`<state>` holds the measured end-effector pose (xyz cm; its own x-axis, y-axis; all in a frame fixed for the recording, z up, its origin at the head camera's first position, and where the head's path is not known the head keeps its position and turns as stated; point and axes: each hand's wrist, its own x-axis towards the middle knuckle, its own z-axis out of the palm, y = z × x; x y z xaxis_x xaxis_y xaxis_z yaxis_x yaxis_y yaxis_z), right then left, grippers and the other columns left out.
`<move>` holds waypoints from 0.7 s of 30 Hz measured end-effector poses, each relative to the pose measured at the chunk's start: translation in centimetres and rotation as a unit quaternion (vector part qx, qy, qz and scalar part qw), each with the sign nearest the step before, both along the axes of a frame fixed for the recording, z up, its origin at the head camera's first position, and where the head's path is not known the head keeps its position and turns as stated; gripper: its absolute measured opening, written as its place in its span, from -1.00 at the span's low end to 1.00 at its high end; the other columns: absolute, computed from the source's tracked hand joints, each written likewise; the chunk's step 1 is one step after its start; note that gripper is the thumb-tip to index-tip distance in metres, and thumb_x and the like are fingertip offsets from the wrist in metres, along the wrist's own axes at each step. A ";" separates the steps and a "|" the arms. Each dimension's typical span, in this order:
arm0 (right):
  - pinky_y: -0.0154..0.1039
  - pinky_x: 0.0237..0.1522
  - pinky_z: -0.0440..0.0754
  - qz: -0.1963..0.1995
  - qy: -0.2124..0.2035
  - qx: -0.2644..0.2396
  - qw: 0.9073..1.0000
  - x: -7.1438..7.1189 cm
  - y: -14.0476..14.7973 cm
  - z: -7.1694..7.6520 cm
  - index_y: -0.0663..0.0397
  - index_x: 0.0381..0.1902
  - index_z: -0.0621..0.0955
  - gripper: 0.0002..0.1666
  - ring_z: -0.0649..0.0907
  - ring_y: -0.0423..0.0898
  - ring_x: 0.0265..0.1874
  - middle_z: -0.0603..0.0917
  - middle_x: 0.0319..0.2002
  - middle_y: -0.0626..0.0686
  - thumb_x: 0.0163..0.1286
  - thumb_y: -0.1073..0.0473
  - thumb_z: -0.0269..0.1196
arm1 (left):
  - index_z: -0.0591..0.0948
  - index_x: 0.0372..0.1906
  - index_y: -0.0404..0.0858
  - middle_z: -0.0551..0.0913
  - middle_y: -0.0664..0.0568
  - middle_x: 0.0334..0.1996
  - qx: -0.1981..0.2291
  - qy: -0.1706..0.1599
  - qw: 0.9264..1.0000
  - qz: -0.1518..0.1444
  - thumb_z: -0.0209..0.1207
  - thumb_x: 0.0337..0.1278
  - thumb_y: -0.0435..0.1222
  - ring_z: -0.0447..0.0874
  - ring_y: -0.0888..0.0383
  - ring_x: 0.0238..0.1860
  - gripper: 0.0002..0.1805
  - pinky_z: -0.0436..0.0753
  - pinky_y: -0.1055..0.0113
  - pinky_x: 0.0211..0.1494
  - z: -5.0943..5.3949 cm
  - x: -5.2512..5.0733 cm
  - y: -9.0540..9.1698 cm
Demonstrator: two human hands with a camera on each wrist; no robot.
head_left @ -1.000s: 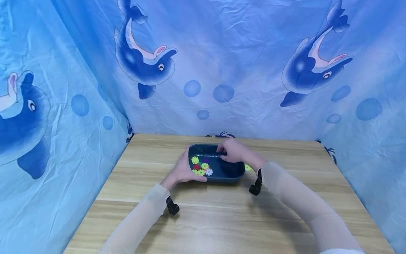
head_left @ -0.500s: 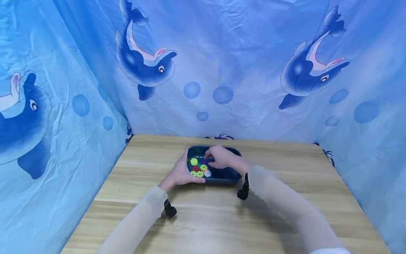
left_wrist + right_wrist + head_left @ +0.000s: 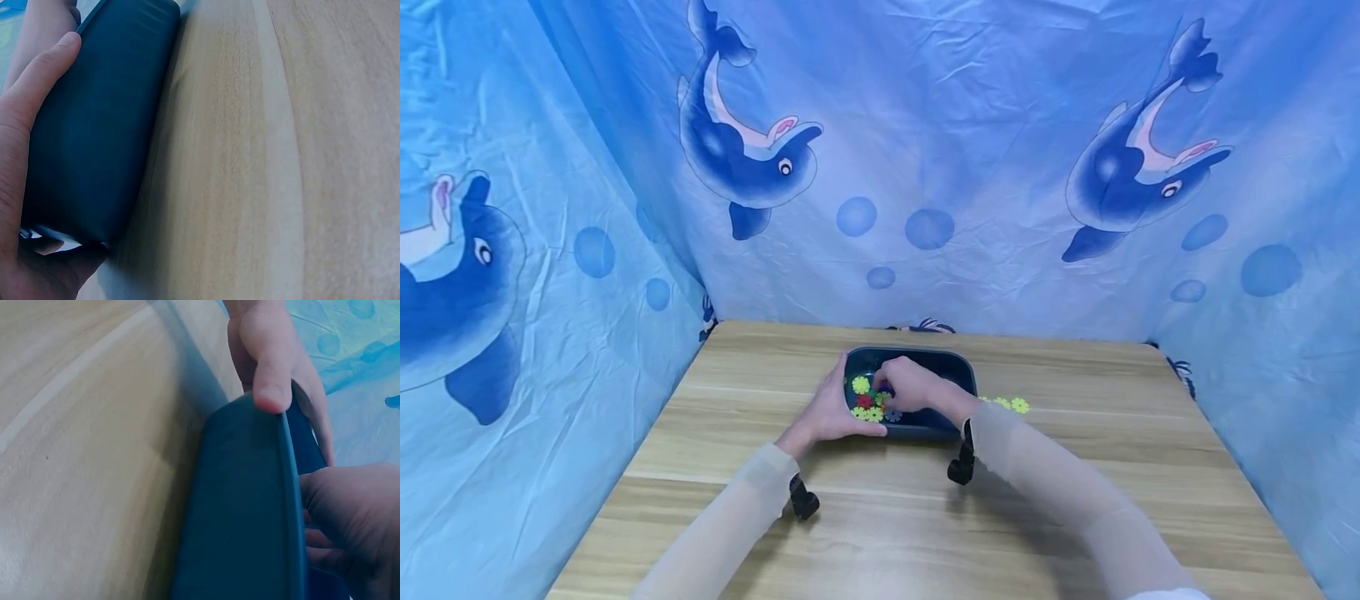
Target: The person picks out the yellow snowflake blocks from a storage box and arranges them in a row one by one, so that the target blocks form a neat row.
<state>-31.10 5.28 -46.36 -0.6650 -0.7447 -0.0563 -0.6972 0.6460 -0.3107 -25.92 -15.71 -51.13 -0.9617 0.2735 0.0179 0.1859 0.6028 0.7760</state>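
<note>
My left hand (image 3: 832, 408) grips the left end of a dark teal rectangular tub (image 3: 943, 429), thumb along its near side and fingers round the end. In the left wrist view the thumb presses the tub's wall (image 3: 100, 125). Inside, at the left, lie several small flower-shaped plastic discs: yellow-green (image 3: 861, 384), red (image 3: 865, 402) and a white one now in shadow (image 3: 892, 415). My right hand (image 3: 913, 385) reaches into the tub with bent fingers around a purple disc (image 3: 886, 387). Its fingertips are largely hidden, so whether they pinch the disc is unclear.
Several yellow-green discs (image 3: 1019, 405) lie on the wooden table (image 3: 880, 517) just right of the tub, partly behind the right wrist. Blue dolphin-print cloth (image 3: 1000, 208) hangs behind and at both sides of the table.
My right hand has moved left and toward me inside the tub, from its far right part to the discs. The left hand keeps its hold on the tub's end.
</note>
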 end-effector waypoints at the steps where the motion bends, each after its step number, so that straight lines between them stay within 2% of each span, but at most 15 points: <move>1: -0.08 0.16 0.77 0.002 0.003 0.002 1.000 0.0 -0.1 -0.1 0.11 0.08 0.79 -0.72 0.77 -0.04 0.00 0.82 0.03 0.08 0.44 0.22 0.42 | -0.35 0.75 -0.02 -0.13 -0.13 0.77 0.001 0.003 1.000 -0.001 0.69 -0.22 0.10 -0.03 -0.21 0.74 0.66 0.21 -0.30 0.68 0.0 0.0 0.0; 8: -0.01 0.24 0.74 -0.001 0.001 0.018 1.000 0.4 -0.5 -1.1 0.07 0.07 0.80 -0.72 0.76 -0.03 0.10 0.83 0.05 0.07 0.42 0.26 0.44 | -0.33 0.76 -0.03 -0.10 -0.14 0.76 0.005 0.006 1.000 0.001 0.70 -0.26 0.12 0.00 -0.22 0.73 0.68 0.23 -0.30 0.68 -0.2 0.0 0.1; 21: -0.11 0.25 0.74 -0.007 0.019 0.021 1.000 0.1 -0.7 -1.8 0.05 -0.02 0.84 -0.78 0.76 -0.05 0.07 0.83 0.00 0.05 0.38 0.25 0.49 | -0.32 0.76 -0.02 -0.08 -0.15 0.76 0.008 0.010 1.000 0.004 0.71 -0.27 0.11 0.02 -0.22 0.72 0.68 0.23 -0.31 0.67 -0.3 -0.2 0.0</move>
<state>-30.97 4.61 -48.17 -0.6770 -0.7334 -0.0620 -0.6991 0.6671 -0.2574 -26.11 -15.68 -51.45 -0.9631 0.2659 0.0423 0.1976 0.5912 0.7820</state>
